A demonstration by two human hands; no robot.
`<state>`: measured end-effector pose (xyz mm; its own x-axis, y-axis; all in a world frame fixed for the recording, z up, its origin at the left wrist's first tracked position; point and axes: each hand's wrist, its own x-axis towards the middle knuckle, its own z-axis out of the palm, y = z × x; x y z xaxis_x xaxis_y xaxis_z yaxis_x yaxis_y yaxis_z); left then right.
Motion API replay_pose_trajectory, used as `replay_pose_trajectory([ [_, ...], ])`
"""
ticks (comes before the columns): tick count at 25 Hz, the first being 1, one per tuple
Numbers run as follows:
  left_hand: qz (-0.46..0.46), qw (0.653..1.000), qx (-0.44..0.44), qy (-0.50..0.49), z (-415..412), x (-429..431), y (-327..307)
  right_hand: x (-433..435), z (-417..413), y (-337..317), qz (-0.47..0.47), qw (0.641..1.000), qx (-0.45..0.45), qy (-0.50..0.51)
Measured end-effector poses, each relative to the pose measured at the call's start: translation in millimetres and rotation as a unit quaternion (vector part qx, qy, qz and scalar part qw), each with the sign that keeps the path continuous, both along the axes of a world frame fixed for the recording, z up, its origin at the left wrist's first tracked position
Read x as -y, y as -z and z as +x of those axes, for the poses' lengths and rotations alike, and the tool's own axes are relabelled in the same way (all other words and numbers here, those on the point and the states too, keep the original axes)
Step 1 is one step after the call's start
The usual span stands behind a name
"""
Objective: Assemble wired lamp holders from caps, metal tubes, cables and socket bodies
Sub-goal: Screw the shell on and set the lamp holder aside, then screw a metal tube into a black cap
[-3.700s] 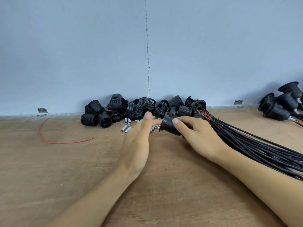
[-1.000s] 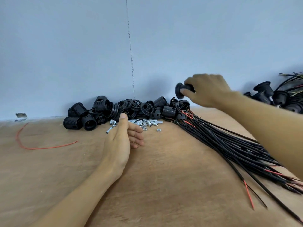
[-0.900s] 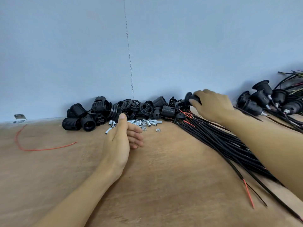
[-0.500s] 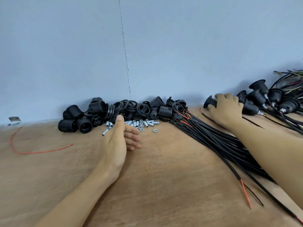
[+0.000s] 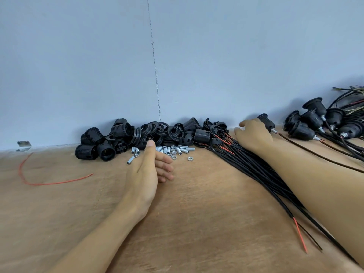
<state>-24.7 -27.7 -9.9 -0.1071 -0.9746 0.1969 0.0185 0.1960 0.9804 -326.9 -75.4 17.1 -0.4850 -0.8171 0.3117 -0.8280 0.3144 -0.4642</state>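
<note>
An assembled black lamp holder point(image 5: 266, 123) lies by the wall, its cable trailing right over the wooden table point(image 5: 197, 223). My right hand point(image 5: 254, 134) is just left of it with fingers relaxed, holding nothing, over the ends of the black cable bundle point(image 5: 256, 170). My left hand point(image 5: 147, 174) rests on its edge on the table, fingers loosely curled and empty, right in front of the small metal tubes and nuts point(image 5: 175, 150). Behind those, a pile of black socket bodies and caps point(image 5: 137, 134) sits against the wall.
Several finished lamp holders with cables point(image 5: 315, 123) are heaped at the far right. A loose red wire point(image 5: 39, 183) curls at the left, near a metal bracket point(image 5: 23, 144). The grey wall point(image 5: 177, 56) closes off the table's back edge.
My right hand carried the assembled lamp holder to the right, set it down by the wall and let go. My left hand has stayed in place.
</note>
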Motion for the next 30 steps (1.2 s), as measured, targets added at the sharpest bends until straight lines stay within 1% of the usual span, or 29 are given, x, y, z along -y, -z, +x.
replay_pose_trajectory([
  [2,0.003,1.000,0.001,-0.001,0.7,1.1,1.0,1.1,15.3,-2.3,-0.030,0.999,0.010,-0.010],
  [5,-0.001,1.000,0.020,-0.007,-0.4,0.6,1.6,-0.7,45.5,-8.5,-0.103,0.994,0.015,-0.042],
  [7,-0.013,0.999,0.046,-0.010,-0.8,-1.1,2.1,-3.6,67.8,-10.0,-0.136,0.987,-0.017,-0.083],
  [10,-0.034,0.995,0.097,0.000,-0.3,-3.9,2.5,-7.6,96.0,-5.8,-0.127,0.979,-0.081,-0.135],
  [15,-0.055,0.987,0.154,-0.009,0.6,-5.6,2.5,-15.6,119.9,13.8,-0.141,0.965,-0.139,-0.171],
  [18,-0.059,0.982,0.181,0.002,1.0,-5.6,3.9,-18.5,121.9,20.1,-0.183,0.949,-0.171,-0.190],
  [19,-0.063,0.980,0.188,0.003,0.8,-5.4,3.8,-19.6,121.4,20.1,-0.202,0.945,-0.168,-0.197],
  [21,-0.074,0.974,0.215,-0.012,0.3,-5.4,3.5,-22.8,120.7,17.5,-0.230,0.937,-0.118,-0.234],
  [23,-0.097,0.956,0.272,-0.054,-0.5,-4.9,3.3,-26.6,120.4,13.7,-0.214,0.934,-0.063,-0.278],
  [25,-0.109,0.936,0.323,-0.091,-1.1,-4.2,2.4,-28.9,122.5,13.6,-0.162,0.940,-0.060,-0.293],
  [28,-0.109,0.922,0.355,-0.111,0.5,-2.4,0.8,-34.8,127.8,19.3,-0.078,0.964,-0.084,-0.241],
  [30,-0.110,0.917,0.363,-0.123,5.0,1.7,0.8,-39.3,129.2,23.2,-0.045,0.973,-0.086,-0.209],
])
